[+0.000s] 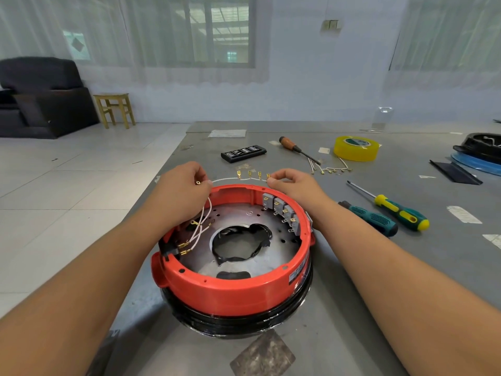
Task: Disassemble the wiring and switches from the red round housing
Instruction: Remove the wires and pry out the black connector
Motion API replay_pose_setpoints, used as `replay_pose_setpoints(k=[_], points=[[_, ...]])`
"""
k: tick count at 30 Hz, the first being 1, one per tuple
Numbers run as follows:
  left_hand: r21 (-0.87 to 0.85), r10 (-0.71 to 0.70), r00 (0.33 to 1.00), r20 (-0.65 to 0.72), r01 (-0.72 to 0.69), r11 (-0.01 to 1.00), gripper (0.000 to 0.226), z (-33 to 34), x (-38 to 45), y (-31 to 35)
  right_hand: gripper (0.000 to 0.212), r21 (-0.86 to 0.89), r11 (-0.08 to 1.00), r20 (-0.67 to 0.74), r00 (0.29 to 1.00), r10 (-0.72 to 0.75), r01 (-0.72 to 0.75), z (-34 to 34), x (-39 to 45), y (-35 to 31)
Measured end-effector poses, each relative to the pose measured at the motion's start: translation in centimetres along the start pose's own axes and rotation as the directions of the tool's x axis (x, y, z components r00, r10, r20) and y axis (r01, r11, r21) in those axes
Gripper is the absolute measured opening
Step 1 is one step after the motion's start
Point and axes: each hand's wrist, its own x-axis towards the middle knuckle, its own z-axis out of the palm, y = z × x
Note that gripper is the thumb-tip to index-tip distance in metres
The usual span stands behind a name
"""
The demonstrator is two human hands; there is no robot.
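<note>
I hold a white wire harness stretched over the far rim of the red housing

My left hand [187, 185] pinches one end of the white wire [230, 179], with more leads hanging from it into the red housing [235, 286]; my right hand [291, 183] pinches the other end, its brass terminals [253, 174] standing up between my hands. The housing sits on the bench [352, 308] right in front of me, grey switches [284, 213] still lining its right inner wall
</note>
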Motion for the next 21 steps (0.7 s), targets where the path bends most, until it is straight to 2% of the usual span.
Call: replay_pose_setpoints(k=[6, 11, 14, 16, 19, 21], points=[[0.015, -0.084, 0.995, -0.052, 0.085, 0.996, 0.008, 0.03, 0.39, -0.75, 0.016, 0.223, 0.974, 0.123, 0.992, 0.015, -0.042, 0.13, -0.38, 0.29], [0.004, -0.148, 0.987, -0.058, 0.148, 0.989, 0.015, -0.21, 0.42, -0.54, 0.026, 0.255, 0.965, 0.162, 0.987, 0.02, -0.061, -0.09, -0.51, 0.48], [-0.023, -0.136, 0.99, -0.027, 0.136, 0.99, 0.031, -0.35, 0.19, -0.43, 0.031, 0.224, 0.971, 0.19, 0.981, 0.038, -0.081, -0.34, -0.62, 0.4], [-0.021, -0.122, 0.993, 0.002, 0.122, 0.992, 0.037, -0.35, 0.09, -0.38, 0.033, 0.14, 0.985, 0.205, 0.976, 0.07, -0.101, -0.55, -0.62, 0.31], [-0.026, -0.122, 0.992, 0.029, 0.123, 0.992, 0.036, -0.41, 0.01, -0.13, 0.035, 0.015, 0.993, 0.198, 0.974, 0.11, -0.115, -0.61, -0.6, 0.19], [-0.023, -0.118, 0.993, 0.023, 0.119, 0.993, 0.03, -0.41, -0.08, -0.05, 0.029, 0.049, 0.992, 0.165, 0.981, 0.103, -0.112, -0.51, -0.8, 0.34]])
